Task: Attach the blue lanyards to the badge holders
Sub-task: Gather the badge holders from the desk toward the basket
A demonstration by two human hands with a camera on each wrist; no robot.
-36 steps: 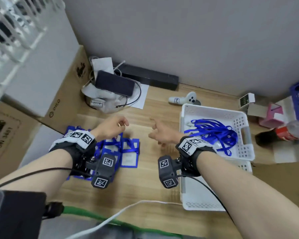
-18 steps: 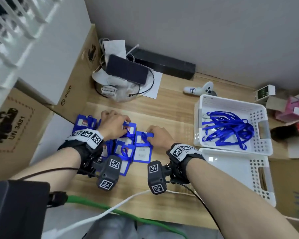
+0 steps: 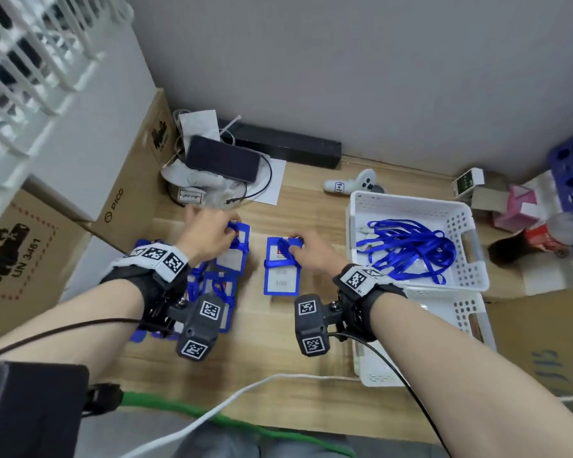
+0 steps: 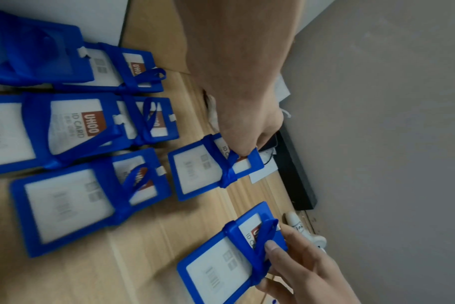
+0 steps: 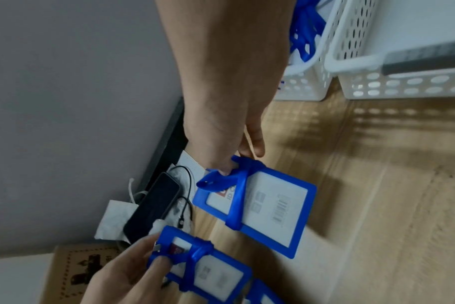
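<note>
The badge holders (image 4: pixel 73 131) in front of me carry cards printed "UHOO ID CARD". One cardboard box (image 3: pixel 129 193) reads "PICO", and another box (image 3: pixel 17 256) reads "UN 3481".

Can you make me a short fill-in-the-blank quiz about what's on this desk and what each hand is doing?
1. The loose blue lanyards lie in a white ____.
2. The right hand pinches the strap of a ____ holder.
3. The left hand grips another holder by its ____.
4. The phone lies near the ____, beyond the left hand.

Missing words: basket; badge; strap; wall
</note>
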